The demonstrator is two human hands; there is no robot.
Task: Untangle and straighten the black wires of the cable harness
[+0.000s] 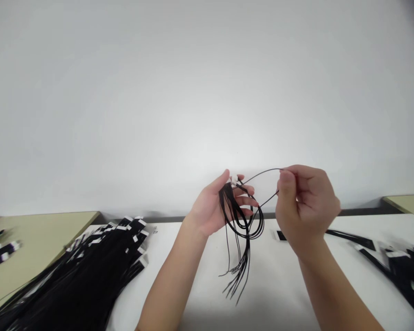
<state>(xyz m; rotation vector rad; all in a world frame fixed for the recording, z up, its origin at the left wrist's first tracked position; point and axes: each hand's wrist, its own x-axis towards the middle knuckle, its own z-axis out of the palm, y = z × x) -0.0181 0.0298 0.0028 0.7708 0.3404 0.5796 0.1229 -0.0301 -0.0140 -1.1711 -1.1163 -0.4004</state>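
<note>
In the middle of the head view, my left hand (214, 204) holds a bundle of thin black wires (243, 227) with white connectors (233, 180) at its top. The bundle is looped, and its loose wire ends hang down below the palm. Off to the right, my right hand (307, 202) pinches a single black wire (264, 172) between thumb and forefinger. That wire bows from the connectors to the pinch, and another stretch runs from the right fingers back down to the loops. Part of the bundle is hidden behind my left fingers.
A large pile of black wire harnesses (89, 271) with white connectors lies on the white table (200, 285) at left. More harnesses (400, 266) lie at right. Several pieces (2, 253) rest on the beige table (48, 230). A plain white wall (207, 92) stands behind.
</note>
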